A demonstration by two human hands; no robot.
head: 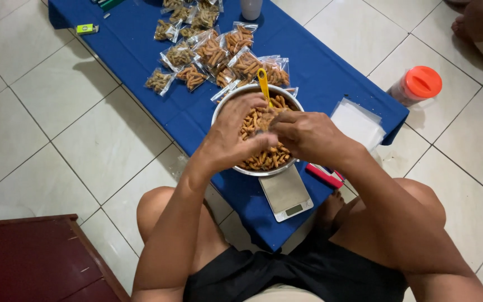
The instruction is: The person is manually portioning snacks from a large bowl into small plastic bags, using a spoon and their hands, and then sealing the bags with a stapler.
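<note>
Both my hands meet over a metal bowl [226,105] full of orange-brown snack sticks [264,159]. My left hand [235,134] and my right hand [307,134] pinch what looks like a small clear bag [264,121] partly filled with sticks, most of it hidden by my fingers. A yellow spoon [263,83] stands in the bowl at its far rim. The bowl rests on a small digital scale [286,194] at the near edge of a low table with a blue cloth [141,50].
Several filled clear snack packets [213,53] lie beyond the bowl. A stack of empty clear bags [359,123] and a red tool [324,175] lie right of it. A jar with an orange lid [417,85] stands on the tiled floor. Another person's foot [476,19] is at top right.
</note>
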